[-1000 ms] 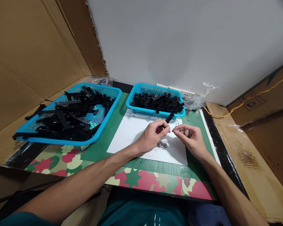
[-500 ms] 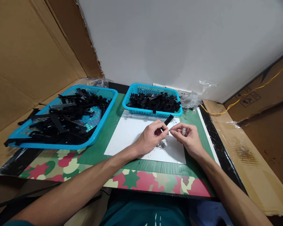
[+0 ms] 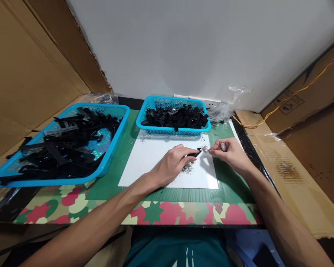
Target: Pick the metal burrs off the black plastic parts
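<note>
My left hand is closed on a small black plastic part, pinched between thumb and fingers over the white sheet. Just right of that part, my right hand has its thumb and forefinger pressed together. Whatever lies between those fingertips is too small to make out; a pale, shiny bit shows inside the curled fingers. A little heap of fine metal pieces, perhaps springs, lies by the right fingertips. Under my left hand is a larger heap of the same metal pieces.
A blue basket of small black parts stands behind the sheet. Left of it, a larger blue basket holds long black parts. Clear plastic lies by a wall socket. Cardboard borders the right side.
My hands have moved apart: the right one has gone right, to the small metal heap. The black part in my left hand has turned and is lower. The view has shifted slightly.
</note>
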Tool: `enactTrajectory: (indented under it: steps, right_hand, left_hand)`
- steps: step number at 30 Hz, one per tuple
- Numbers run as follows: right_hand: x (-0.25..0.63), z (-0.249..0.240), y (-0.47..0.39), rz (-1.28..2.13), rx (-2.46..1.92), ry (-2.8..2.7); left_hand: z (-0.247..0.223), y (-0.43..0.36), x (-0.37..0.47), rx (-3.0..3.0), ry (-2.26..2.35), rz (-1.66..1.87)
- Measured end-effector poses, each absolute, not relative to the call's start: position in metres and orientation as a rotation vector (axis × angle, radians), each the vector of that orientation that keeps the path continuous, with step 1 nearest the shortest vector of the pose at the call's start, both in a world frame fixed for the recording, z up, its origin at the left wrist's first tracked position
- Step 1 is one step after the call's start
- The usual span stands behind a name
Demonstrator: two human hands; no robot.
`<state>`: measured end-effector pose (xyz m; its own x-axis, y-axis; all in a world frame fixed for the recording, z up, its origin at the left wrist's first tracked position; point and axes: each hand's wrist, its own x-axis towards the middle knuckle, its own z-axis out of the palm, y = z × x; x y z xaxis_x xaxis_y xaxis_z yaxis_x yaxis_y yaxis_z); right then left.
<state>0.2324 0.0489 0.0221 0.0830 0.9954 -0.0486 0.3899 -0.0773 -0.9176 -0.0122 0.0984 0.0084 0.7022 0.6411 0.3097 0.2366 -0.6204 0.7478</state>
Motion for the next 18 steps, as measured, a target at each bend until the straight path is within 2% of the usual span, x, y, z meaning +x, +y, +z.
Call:
enactTrajectory:
  steps: [4,18]
  right_hand:
    - [0.226,0.017,0.051,1.031,-1.613,-1.465]
    - [0.214,0.015,0.051,0.882,-1.678,-1.581]
  left_hand:
    - [0.008,0.100,-0.012,2.279,0.605,0.701]
    - [0.008,0.100,-0.011,2.220,0.595,0.639]
